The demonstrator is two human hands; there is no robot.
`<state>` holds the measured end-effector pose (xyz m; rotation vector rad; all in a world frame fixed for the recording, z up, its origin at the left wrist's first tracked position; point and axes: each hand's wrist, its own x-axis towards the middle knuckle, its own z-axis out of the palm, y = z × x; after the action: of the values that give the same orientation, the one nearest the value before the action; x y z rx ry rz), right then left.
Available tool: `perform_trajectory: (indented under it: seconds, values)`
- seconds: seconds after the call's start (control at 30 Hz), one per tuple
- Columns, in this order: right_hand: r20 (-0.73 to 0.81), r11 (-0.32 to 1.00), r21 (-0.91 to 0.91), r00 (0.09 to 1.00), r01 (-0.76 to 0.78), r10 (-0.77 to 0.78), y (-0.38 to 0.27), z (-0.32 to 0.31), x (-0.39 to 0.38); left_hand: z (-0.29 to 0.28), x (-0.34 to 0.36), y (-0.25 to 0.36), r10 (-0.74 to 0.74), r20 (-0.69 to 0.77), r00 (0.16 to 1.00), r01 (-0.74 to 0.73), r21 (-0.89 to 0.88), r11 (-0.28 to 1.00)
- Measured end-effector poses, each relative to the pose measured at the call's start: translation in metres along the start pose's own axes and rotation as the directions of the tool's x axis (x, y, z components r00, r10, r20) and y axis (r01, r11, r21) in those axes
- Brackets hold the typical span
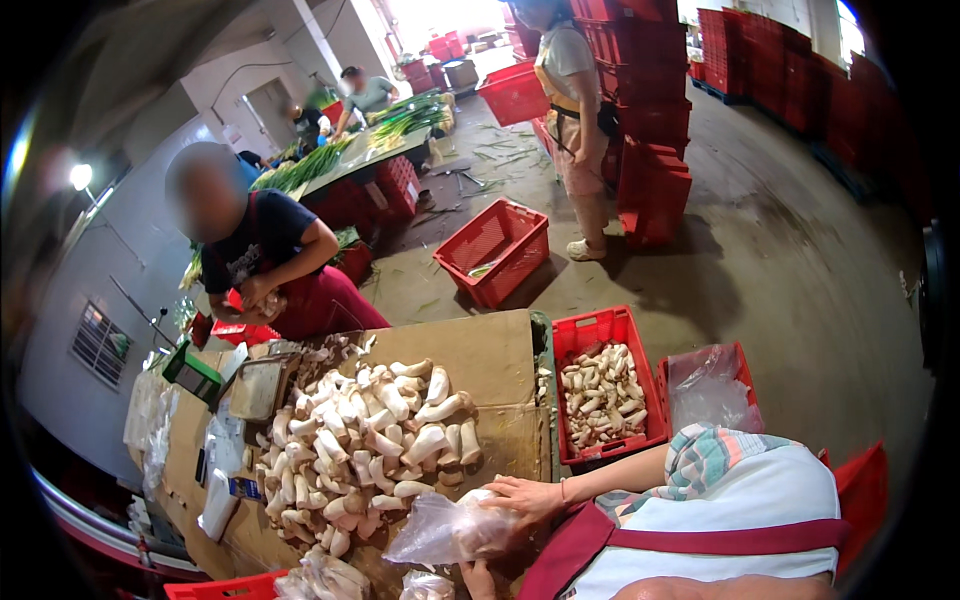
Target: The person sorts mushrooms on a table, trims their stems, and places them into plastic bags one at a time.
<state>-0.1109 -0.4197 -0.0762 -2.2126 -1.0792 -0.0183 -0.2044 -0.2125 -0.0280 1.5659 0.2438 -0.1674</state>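
Observation:
A clear plastic bag (440, 530) with mushrooms inside is between my hands at the table's near edge. My right hand (525, 497) grips its upper side, fingers bent over the plastic. At its lower side my left hand (478, 580) holds on, mostly cut off by the frame's bottom edge. Just beyond the bag lies a big heap of king oyster mushrooms (370, 440), pale stems with brownish caps, on the cardboard-covered table (500, 350). Filled bags of mushrooms (322, 578) lie below the heap.
A red crate of mushroom pieces (610, 330) and a crate with plastic bags (712, 390) stand right of the table. Across it a co-worker (270, 240) handles mushrooms. Beyond are a red crate (500, 250) on the floor, a person beside stacked crates (645, 120), and leeks (410, 120).

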Motion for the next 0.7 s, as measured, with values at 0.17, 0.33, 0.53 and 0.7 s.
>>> perform_trajectory:
  seconds: [0.17,0.33,0.53,0.7]
  values:
    - [0.065,0.988,0.094,0.991,-0.124,0.118,-0.007,-0.009,0.011,-0.012,-0.001,-0.016,-0.031,-0.117,0.993,0.029,-0.018,0.999]
    - [0.422,0.735,0.283,0.769,-0.616,0.481,-0.058,-0.076,0.035,-0.038,-0.006,-0.044,0.165,-0.192,0.968,-0.091,0.342,0.935]
    - [0.206,0.784,0.434,0.896,-0.444,0.393,-0.028,-0.044,0.026,-0.032,-0.008,-0.031,-0.342,-0.316,0.885,0.106,-0.577,0.809]
    - [-0.025,0.820,0.517,0.954,-0.244,0.300,-0.017,-0.033,-0.001,-0.011,-0.025,0.008,-0.163,-0.333,0.929,-0.057,-0.563,0.824]
